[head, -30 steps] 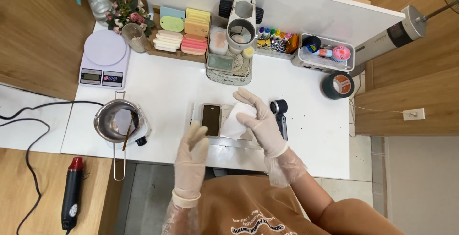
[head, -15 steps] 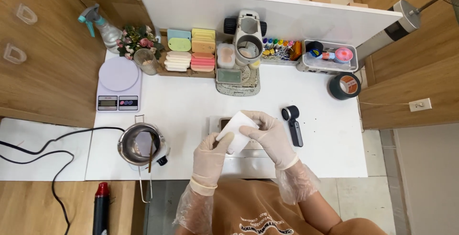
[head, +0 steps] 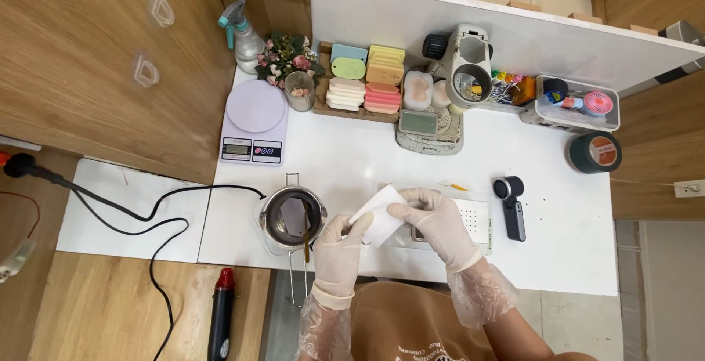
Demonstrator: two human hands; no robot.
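Head view, worktop inventory.

Left hand (head: pixel 339 247): gloved, fingers curling closed on the lower edge of a white sheet (head: pixel 377 214). A second ago this hand was lying flat by a dark block on the table; it is now gripping, so the sheet is coming up off the surface.

Right hand (head: pixel 435 218): gloved, fingers pinching the sheet's right side, thumb underneath. Earlier it was spread open above the table; now both hands are sharing the sheet, holding it just above the white box (head: pixel 474 218) near the front edge of the table (head: pixel 352 155).

Sheet: folded or bent, tilting up to the left, partly hiding whatever lies beneath; the dark block seen earlier is no longer showing.

Pot (head: pixel 292 218): metal, standing just left of the left hand, a stick leaning in it, handle pointing toward the person.

Scale (head: pixel 254 120): sitting at the back left, near a spray bottle (head: pixel 241 34) and flowers (head: pixel 286 54).

Soap bars (head: pixel 366 82): stacking in coloured rows along the back.

Black tool (head: pixel 511 203): lying right of the box, apart from both hands.

Tape roll (head: pixel 595 152): resting at the far right.

Heat gun (head: pixel 221 315): lying on the wooden floor, lower left.
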